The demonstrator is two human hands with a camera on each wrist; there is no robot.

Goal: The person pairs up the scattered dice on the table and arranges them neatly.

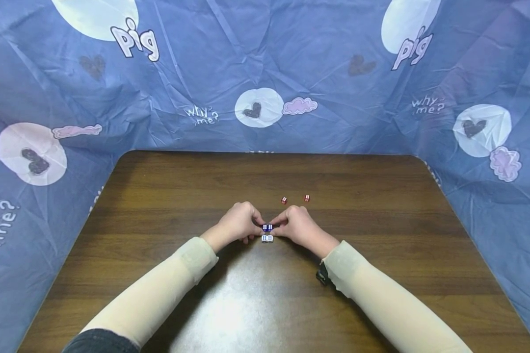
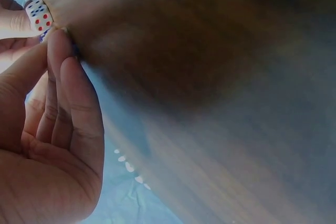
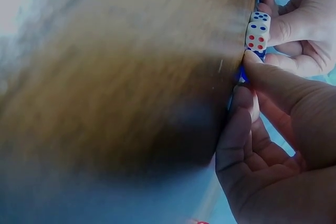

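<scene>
Two blue dice (image 1: 267,228) sit side by side on the table between my hands. My left hand (image 1: 240,221) pinches the left blue die between thumb and index finger; in the left wrist view its fingertips mostly cover it. From the other side my right hand (image 1: 299,226) pinches the right blue die (image 3: 242,74), which shows in part in the right wrist view. Two white dice (image 1: 267,239) stand next to each other just nearer to me than the blue pair. One white die (image 2: 40,15) shows red and blue pips in the left wrist view.
Two red dice (image 1: 284,200) lie apart beyond my right hand, the other red die (image 1: 306,198) farther right. The brown wooden table (image 1: 181,186) has a rounded far edge. A blue printed cloth (image 1: 335,122) hangs around its back and sides.
</scene>
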